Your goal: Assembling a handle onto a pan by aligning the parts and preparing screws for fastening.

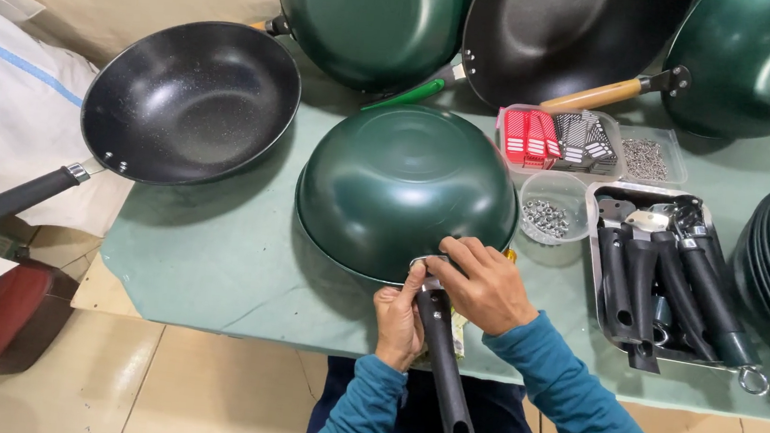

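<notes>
Green wok (407, 186) lies inverted, dome up, on the green-covered table (211, 266), its near rim just at the person's hands. Black handle (444, 363) meets that rim at its metal bracket end; its long axis runs from the rim straight back toward the person, slightly to the right, free end with hanging hole overhanging the table edge. Left hand (400, 322) wraps the handle just below the bracket, fingers closed on it. Right hand (484, 283) sits on top of the joint, fingertips pressing at the bracket against the rim; whether it pinches a small part, cannot tell. Both hands touch the joint; the right is nearer the wok. To the right: clear tub of red and grey striped pieces (557, 137), a clear tray of small screws (646, 159), a round cup of silver nuts (549, 218), and a steel tray of more black handles (657, 271). A yellow packet (459, 332) peeks from under the handle. Far left, a white sack (0, 104) with a blue stripe.
</notes>
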